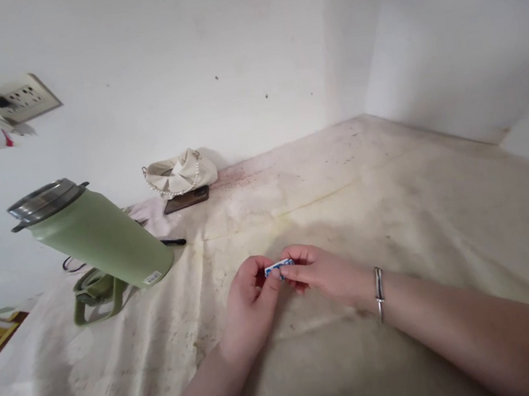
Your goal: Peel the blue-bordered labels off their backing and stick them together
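Observation:
Between my two hands is a small blue-and-white box-like packet (279, 266), too small to read its print. My left hand (249, 305) pinches its left end between thumb and fingers. The thumb and fingers of my right hand (314, 271) grip the right end, and a silver bracelet (380, 293) circles that wrist. Both hands are over the middle of the cloth-covered table (425, 218). The fingers cover much of the packet's ends and underside.
To the left stands a green tumbler (103, 235) without its lid; a green handled lid (98, 293) lies beside it. Near the wall are a cream bag (179, 172), a phone (187, 199) and a black pen-like object (174, 242). A socket (27, 98) is on the wall.

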`<state>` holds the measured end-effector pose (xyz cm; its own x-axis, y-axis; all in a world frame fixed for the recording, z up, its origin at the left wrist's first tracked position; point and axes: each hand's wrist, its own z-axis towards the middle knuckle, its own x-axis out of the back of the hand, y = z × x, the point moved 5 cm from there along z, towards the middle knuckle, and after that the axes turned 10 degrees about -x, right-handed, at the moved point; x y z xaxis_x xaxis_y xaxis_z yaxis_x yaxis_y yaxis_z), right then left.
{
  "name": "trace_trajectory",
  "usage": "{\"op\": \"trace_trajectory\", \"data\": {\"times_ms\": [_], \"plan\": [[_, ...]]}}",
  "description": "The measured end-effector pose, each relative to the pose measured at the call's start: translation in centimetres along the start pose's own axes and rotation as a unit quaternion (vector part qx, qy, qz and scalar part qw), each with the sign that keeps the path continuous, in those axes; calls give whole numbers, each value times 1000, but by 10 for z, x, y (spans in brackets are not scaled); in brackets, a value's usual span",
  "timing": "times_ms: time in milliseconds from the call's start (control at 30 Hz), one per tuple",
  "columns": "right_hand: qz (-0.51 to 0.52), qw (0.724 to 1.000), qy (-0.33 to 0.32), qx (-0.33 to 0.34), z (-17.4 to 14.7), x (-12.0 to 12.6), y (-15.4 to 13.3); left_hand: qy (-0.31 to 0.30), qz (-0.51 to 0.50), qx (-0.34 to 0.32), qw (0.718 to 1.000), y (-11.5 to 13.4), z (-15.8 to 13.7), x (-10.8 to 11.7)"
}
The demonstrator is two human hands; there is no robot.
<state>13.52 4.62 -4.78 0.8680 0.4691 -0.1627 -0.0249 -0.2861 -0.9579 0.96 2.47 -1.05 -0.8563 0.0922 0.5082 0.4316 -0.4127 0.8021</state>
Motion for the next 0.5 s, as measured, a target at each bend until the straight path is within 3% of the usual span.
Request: {"op": "trace_trajectory", "data": {"times_ms": [100,233,367,500], "plan": [[-137,988,63,42,1,5,-3,5,71,-1,997,-2,3,4],[-226,964,108,92,-2,6,-11,-6,155,-19,988,1,6,7],[-230,942,190,153,-8,13,-22,-38,251,-72,964,3,8,7],[-192,940,266,97,-3,30,-17,-91,321,-74,940,-6,10,3]]}}
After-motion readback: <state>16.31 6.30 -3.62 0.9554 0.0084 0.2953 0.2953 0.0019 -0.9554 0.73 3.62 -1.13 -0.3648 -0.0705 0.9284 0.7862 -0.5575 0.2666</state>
